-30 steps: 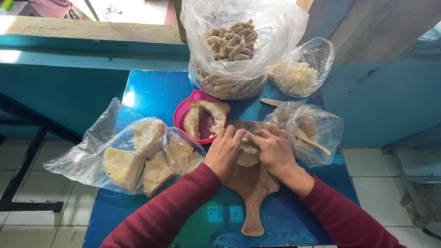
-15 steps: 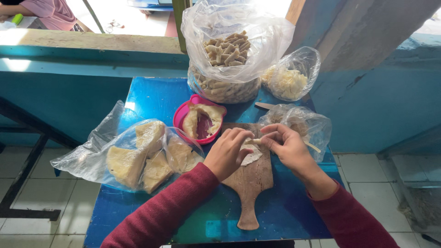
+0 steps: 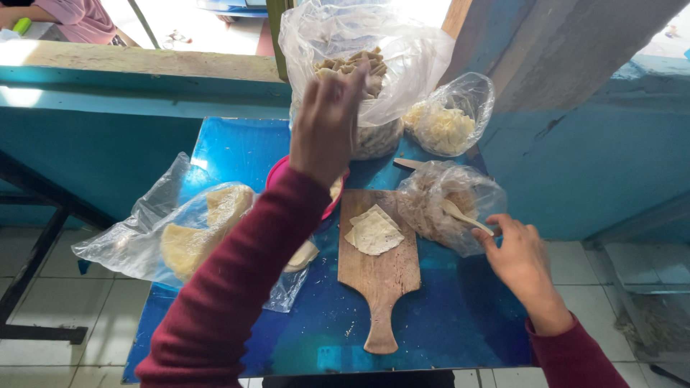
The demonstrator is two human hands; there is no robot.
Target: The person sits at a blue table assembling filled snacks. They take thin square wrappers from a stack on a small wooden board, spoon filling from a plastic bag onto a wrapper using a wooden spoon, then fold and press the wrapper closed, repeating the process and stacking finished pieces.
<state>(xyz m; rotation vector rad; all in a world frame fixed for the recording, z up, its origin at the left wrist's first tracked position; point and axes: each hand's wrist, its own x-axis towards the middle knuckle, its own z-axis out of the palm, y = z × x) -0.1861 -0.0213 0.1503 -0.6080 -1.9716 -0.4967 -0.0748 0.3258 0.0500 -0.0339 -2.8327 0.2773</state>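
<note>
My left hand (image 3: 325, 126) is raised over the table, its fingertips at the mouth of a large clear bag (image 3: 402, 57) full of small folded tan pieces. Whether it holds one of them is hidden. My right hand (image 3: 521, 262) lies low at the right, fingers loosely apart. Its fingertips are at the end of a wooden spoon (image 3: 463, 214) that sticks out of a smaller clear bag (image 3: 431, 197). Between the hands lies a wooden paddle board (image 3: 381, 280) with a few flat pale wrappers (image 3: 374, 231) on it.
A blue table (image 3: 445, 323) carries everything. At its left is a clear bag of large pale sheets (image 3: 194, 237). A pink bowl (image 3: 277, 172) is mostly behind my left arm. A bag of pale shreds (image 3: 449, 126) sits at the back. Another person (image 3: 68, 18) is at top left.
Both hands have left the board, where they were working a wrapper together. The left hand rose to the big bag. The right hand moved to the spoon's end.
</note>
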